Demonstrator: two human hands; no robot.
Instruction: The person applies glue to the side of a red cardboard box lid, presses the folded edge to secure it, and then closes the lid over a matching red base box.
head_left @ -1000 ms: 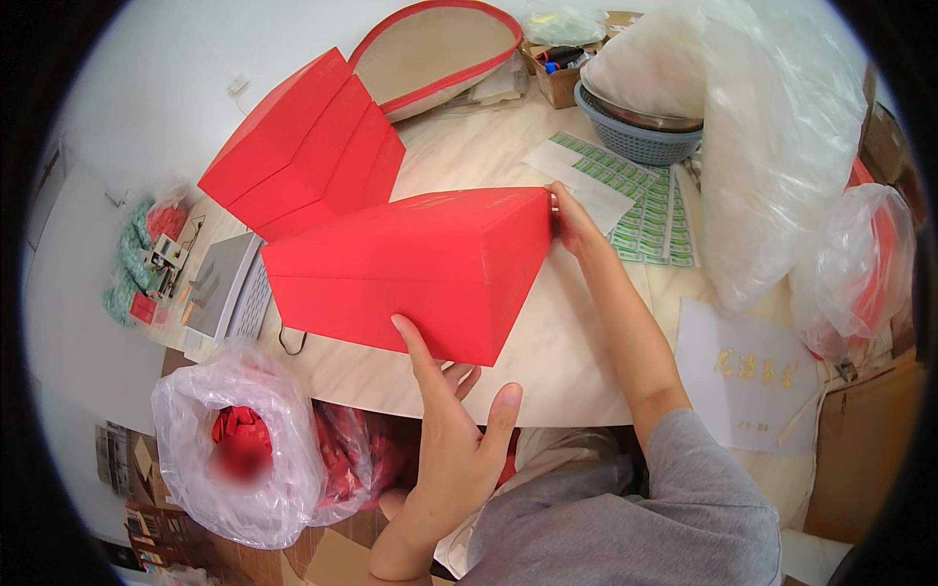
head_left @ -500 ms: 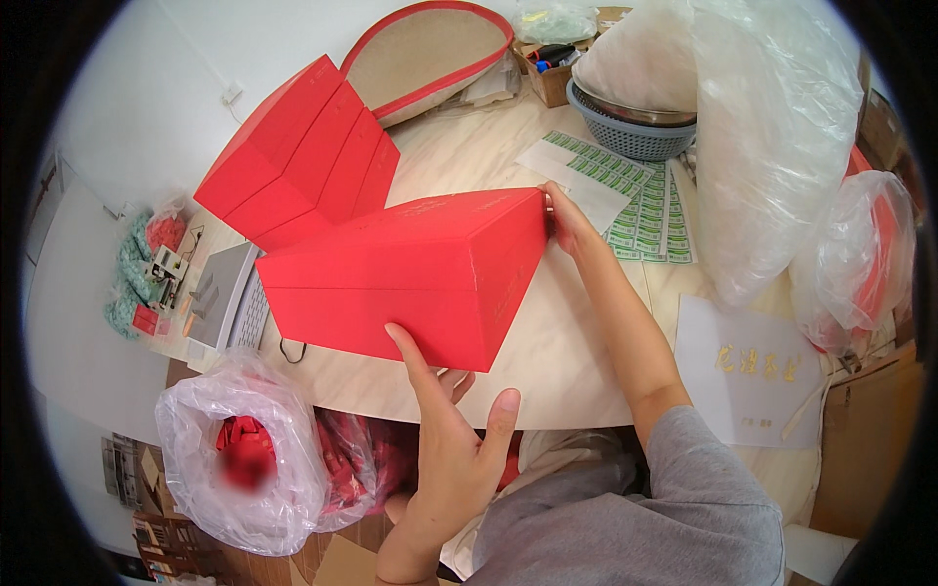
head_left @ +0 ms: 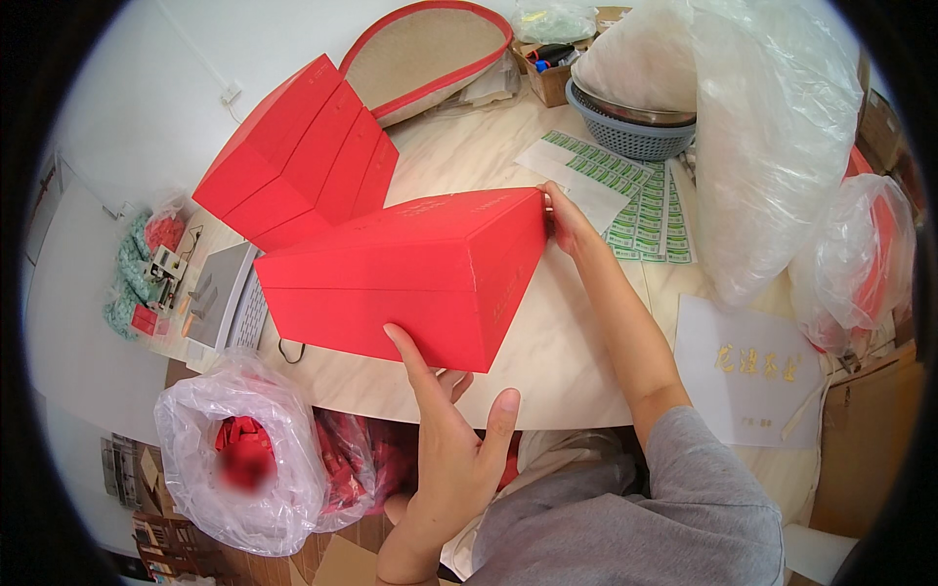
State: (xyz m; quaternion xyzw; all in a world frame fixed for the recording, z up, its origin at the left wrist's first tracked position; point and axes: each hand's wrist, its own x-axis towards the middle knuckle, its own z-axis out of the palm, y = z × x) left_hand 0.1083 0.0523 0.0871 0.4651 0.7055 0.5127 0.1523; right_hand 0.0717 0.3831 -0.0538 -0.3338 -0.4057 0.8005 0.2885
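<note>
A large red box (head_left: 381,313) with a lid seam sits tilted above the near part of the table. My right hand (head_left: 564,217) grips its upper right corner; the thumb side shows and some fingers are hidden by the box. My left hand (head_left: 454,439) is at the lower front edge, fingers stretched and thumb spread apart. Its index fingertip touches the box's front face, while the other fingers are partly hidden below the edge. Behind and to the left stand several stacked red boxes (head_left: 303,161), leaning together.
A laptop (head_left: 230,298) is at the table's left. Sheets of green labels (head_left: 645,210), a grey basket (head_left: 635,132) and a big clear plastic bag (head_left: 772,146) lie to the right. A plastic bag with red packets (head_left: 186,439) stands below the front edge. A white sheet (head_left: 733,381) is near right.
</note>
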